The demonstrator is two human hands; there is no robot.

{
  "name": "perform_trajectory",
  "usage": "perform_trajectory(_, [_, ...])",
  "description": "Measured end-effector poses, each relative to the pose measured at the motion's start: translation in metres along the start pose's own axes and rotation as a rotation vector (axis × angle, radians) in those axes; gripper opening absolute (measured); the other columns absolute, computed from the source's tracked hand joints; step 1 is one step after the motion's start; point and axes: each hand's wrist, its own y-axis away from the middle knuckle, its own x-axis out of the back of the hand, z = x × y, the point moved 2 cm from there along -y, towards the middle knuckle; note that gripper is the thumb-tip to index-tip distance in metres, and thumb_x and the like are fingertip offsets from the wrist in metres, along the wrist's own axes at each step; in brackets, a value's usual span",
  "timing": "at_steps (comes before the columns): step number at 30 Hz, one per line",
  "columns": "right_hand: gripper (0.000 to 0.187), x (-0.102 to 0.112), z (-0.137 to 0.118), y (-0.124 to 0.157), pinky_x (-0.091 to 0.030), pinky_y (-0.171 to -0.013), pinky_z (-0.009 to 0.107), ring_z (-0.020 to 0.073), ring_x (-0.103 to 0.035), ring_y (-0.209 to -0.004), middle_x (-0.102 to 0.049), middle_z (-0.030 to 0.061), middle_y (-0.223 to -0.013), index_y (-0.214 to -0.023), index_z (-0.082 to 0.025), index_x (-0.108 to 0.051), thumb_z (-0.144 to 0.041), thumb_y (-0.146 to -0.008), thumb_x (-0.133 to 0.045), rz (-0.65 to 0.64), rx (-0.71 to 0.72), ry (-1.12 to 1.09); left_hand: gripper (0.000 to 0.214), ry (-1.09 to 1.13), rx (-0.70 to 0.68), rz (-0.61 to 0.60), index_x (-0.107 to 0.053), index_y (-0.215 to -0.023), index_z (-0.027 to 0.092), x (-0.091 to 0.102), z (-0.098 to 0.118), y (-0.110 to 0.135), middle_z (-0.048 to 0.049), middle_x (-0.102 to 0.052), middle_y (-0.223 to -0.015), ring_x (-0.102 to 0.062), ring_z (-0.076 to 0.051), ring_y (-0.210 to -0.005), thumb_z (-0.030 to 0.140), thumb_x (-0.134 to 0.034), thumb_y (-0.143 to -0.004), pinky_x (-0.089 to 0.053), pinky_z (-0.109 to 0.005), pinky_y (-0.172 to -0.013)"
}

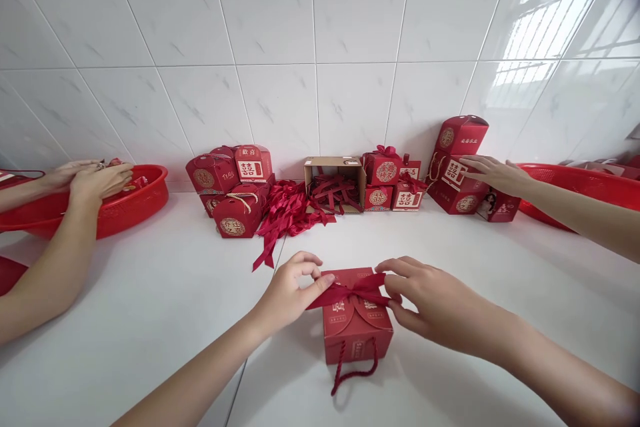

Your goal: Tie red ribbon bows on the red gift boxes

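Note:
A red gift box [356, 340] with gold lettering stands on the white table in front of me, its curved top flaps folded shut. Across its top lies a dark red ribbon [353, 293], gathered in a bow-like knot at the middle. My left hand [295, 290] pinches the ribbon's left side, thumb uppermost. On the opposite side, my right hand [420, 297] has its fingers closed around the ribbon's right loop and tail. A twisted red cord handle [353, 373] hangs from the box's near face onto the table.
Loose red ribbons [290, 210] lie beside an open cardboard box [334, 190] of ribbons. Finished-looking red boxes [237, 213] stand along the tiled wall. Red baskets [133, 213] sit at both sides. Another person's hands [103, 180] work at left; someone's hand [493, 173] touches stacked boxes at right.

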Motion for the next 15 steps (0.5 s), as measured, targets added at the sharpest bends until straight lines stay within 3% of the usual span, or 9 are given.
perform_trajectory(2, [0.017, -0.005, 0.014, 0.008, -0.052, -0.083, 0.038, 0.0227, -0.059, -0.103, -0.056, 0.0085, -0.124, -0.105, -0.023, -0.055, -0.030, -0.091, -0.048, -0.034, -0.025, -0.200, 0.038, 0.208, 0.077, -0.070, -0.059, -0.064, 0.019, -0.002, -0.005, 0.003, -0.0052, -0.063, -0.104, -0.060, -0.022, -0.096, 0.050, -0.052, -0.085, -0.047, -0.036, -0.088])
perform_trajectory(3, [0.036, -0.010, 0.022, 0.011, -0.050, -0.089, 0.039, 0.0240, -0.056, -0.112, -0.049, 0.0098, -0.134, -0.122, -0.025, -0.047, -0.039, -0.089, -0.054, -0.059, -0.038, -0.315, 0.038, 0.294, 0.105, -0.090, -0.060, -0.066, 0.019, -0.002, -0.007, 0.005, -0.0049, -0.063, -0.103, -0.061, -0.021, -0.095, 0.050, -0.050, -0.086, -0.048, -0.035, -0.086])
perform_trajectory(5, [0.094, -0.027, 0.033, 0.014, -0.041, -0.103, 0.044, 0.0289, -0.037, -0.134, -0.028, 0.0132, -0.150, -0.146, -0.029, -0.017, -0.049, -0.073, -0.072, -0.105, -0.055, -0.507, 0.038, 0.423, 0.144, -0.106, -0.061, -0.072, 0.019, -0.004, -0.010, 0.008, -0.0046, -0.065, -0.099, -0.061, -0.021, -0.093, 0.051, -0.048, -0.087, -0.049, -0.033, -0.083])
perform_trajectory(6, [0.118, -0.037, 0.035, 0.015, -0.033, -0.109, 0.047, 0.0312, -0.024, -0.141, -0.017, 0.0147, -0.155, -0.149, -0.029, -0.002, -0.050, -0.063, -0.079, -0.113, -0.053, -0.569, 0.038, 0.462, 0.156, -0.112, -0.062, -0.075, 0.019, -0.006, -0.011, 0.008, -0.0047, -0.066, -0.096, -0.061, -0.021, -0.092, 0.052, -0.047, -0.087, -0.049, -0.033, -0.082])
perform_trajectory(8, [0.142, -0.056, 0.032, 0.013, -0.019, -0.115, 0.051, 0.0322, -0.006, -0.145, -0.002, 0.0171, -0.157, -0.148, -0.026, 0.017, -0.046, -0.052, -0.085, -0.101, -0.047, -0.654, 0.040, 0.494, 0.160, -0.125, -0.062, -0.078, 0.018, -0.010, -0.012, 0.008, -0.0055, -0.066, -0.092, -0.062, -0.022, -0.089, 0.052, -0.045, -0.088, -0.049, -0.034, -0.080])
perform_trajectory(10, [0.144, -0.071, 0.022, 0.009, -0.017, -0.115, 0.049, 0.0304, -0.007, -0.145, -0.003, 0.0184, -0.156, -0.146, -0.022, 0.025, -0.041, -0.055, -0.085, -0.051, -0.050, -0.724, 0.039, 0.471, 0.132, -0.123, -0.061, -0.074, 0.018, -0.013, -0.011, 0.005, -0.0064, -0.065, -0.096, -0.061, -0.022, -0.091, 0.052, -0.047, -0.088, -0.050, -0.034, -0.079])
perform_trajectory(12, [0.136, -0.079, 0.016, 0.006, -0.022, -0.114, 0.047, 0.0281, -0.018, -0.143, -0.015, 0.0175, -0.154, -0.147, -0.023, 0.022, -0.034, -0.060, -0.082, 0.026, -0.083, -0.786, 0.034, 0.430, 0.079, -0.101, -0.059, -0.073, 0.019, -0.015, -0.009, 0.002, -0.0068, -0.062, -0.107, -0.059, -0.023, -0.098, 0.050, -0.052, -0.086, -0.049, -0.034, -0.082])
perform_trajectory(15, [0.128, -0.077, 0.025, 0.004, -0.030, -0.111, 0.047, 0.0269, -0.033, -0.136, -0.030, 0.0144, -0.148, -0.149, -0.028, 0.012, -0.030, -0.062, -0.081, 0.134, -0.123, -0.832, 0.028, 0.453, -0.008, -0.019, -0.058, -0.106, 0.026, -0.014, -0.008, -0.004, -0.0077, -0.051, -0.127, -0.052, -0.025, -0.114, 0.045, -0.056, -0.085, -0.046, -0.036, -0.092])
